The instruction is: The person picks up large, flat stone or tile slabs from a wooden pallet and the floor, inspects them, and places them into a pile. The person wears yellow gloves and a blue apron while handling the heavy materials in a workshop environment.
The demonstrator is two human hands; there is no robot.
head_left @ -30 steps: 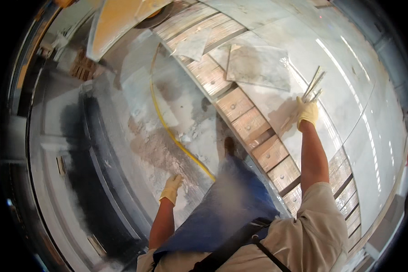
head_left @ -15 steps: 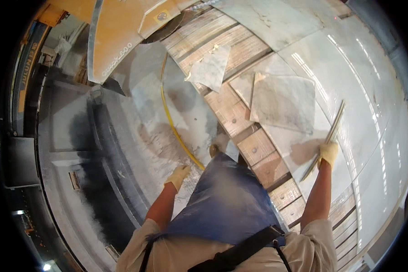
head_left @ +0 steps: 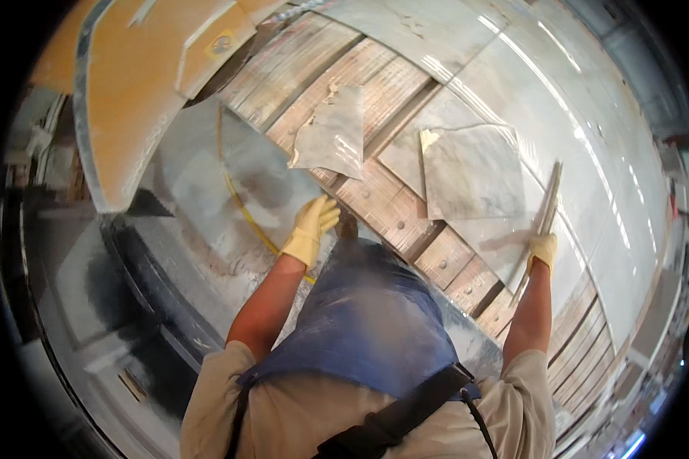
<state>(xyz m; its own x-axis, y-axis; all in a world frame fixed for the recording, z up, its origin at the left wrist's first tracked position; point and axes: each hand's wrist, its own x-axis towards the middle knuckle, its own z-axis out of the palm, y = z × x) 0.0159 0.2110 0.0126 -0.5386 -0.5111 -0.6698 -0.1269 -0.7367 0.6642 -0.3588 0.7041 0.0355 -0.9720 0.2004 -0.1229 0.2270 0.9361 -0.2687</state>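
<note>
A narrow, straight, greyish bundle of strips [head_left: 550, 200] is held near mid-length in the right hand [head_left: 542, 251], far end slanting rightward.

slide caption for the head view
Yellow-gloved right hand holding long thin pale strips; yellow-gloved left hand near a jagged grey slab.

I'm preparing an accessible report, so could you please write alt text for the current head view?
A person's pale-yellow-gloved right hand grips long, thin, pale strips over glossy grey slabs. The pale-yellow-gloved left hand appears empty, near a jagged flat grey piece lying on brown slats.
</note>
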